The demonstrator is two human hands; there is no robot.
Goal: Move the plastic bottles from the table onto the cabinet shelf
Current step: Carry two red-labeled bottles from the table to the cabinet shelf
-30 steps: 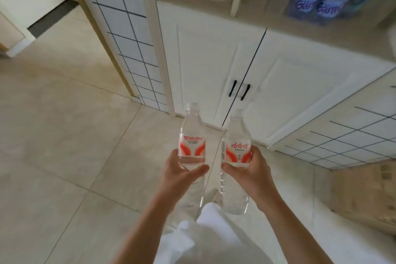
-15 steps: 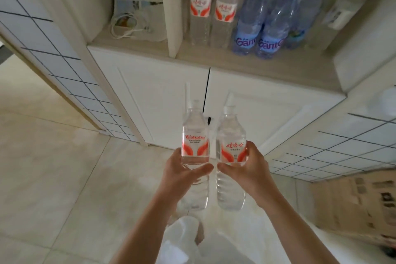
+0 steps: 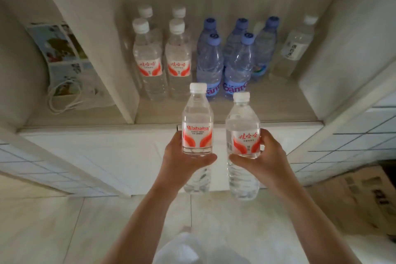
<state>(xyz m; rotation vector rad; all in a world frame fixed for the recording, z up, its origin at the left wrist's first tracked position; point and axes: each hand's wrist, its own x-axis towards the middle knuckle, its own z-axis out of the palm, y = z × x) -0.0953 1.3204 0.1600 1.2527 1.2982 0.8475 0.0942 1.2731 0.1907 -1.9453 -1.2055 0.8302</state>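
Observation:
My left hand (image 3: 182, 162) grips a clear water bottle (image 3: 197, 120) with a red and white label and a white cap, held upright. My right hand (image 3: 263, 158) grips a second clear bottle (image 3: 243, 126) of the same kind, also upright. Both bottles hang in the air just in front of the cabinet shelf (image 3: 267, 111), their caps level with its front edge. On the shelf stand several matching white-capped bottles (image 3: 147, 60) at the left, several blue bottles (image 3: 211, 60) in the middle and one clear bottle (image 3: 296, 47) at the right.
A vertical divider (image 3: 120, 83) bounds the shelf bay on the left; beyond it lie a white cable (image 3: 62, 101) and picture cards (image 3: 57, 45). White cabinet doors (image 3: 120, 156) are below the shelf. A cardboard box (image 3: 353, 197) sits on the floor at the right. Bare shelf board shows in front of the standing bottles.
The view has tilted up and closed in on the cabinet, so the whole shelf bay shows. Both hands have carried their bottles up and forward toward the shelf edge.

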